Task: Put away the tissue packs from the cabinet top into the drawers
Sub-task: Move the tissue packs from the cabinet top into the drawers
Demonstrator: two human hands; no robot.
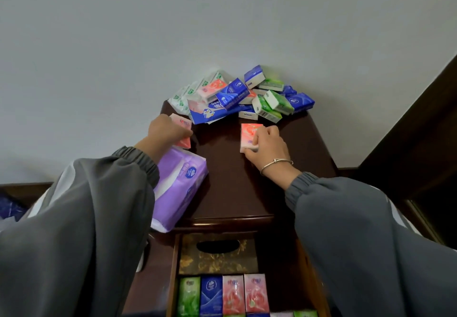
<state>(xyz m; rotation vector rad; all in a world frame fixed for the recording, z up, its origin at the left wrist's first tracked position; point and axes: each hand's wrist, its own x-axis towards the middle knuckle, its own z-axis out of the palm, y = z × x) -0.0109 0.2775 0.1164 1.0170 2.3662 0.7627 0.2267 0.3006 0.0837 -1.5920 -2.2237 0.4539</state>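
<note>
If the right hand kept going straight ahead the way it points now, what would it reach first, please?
The right hand, shut on a pink pack, points toward the wall. It would probably first meet the white pack at the pile's front edge, though depth is uncertain.

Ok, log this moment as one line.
left hand: on pink pack | right hand: on pink pack | pile: remaining | drawer: open

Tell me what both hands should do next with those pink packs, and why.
Probably lift both and carry them down to the open drawer: the left hand and right hand each already rest on a pink pack, and pink packs stand filed in there.
</note>
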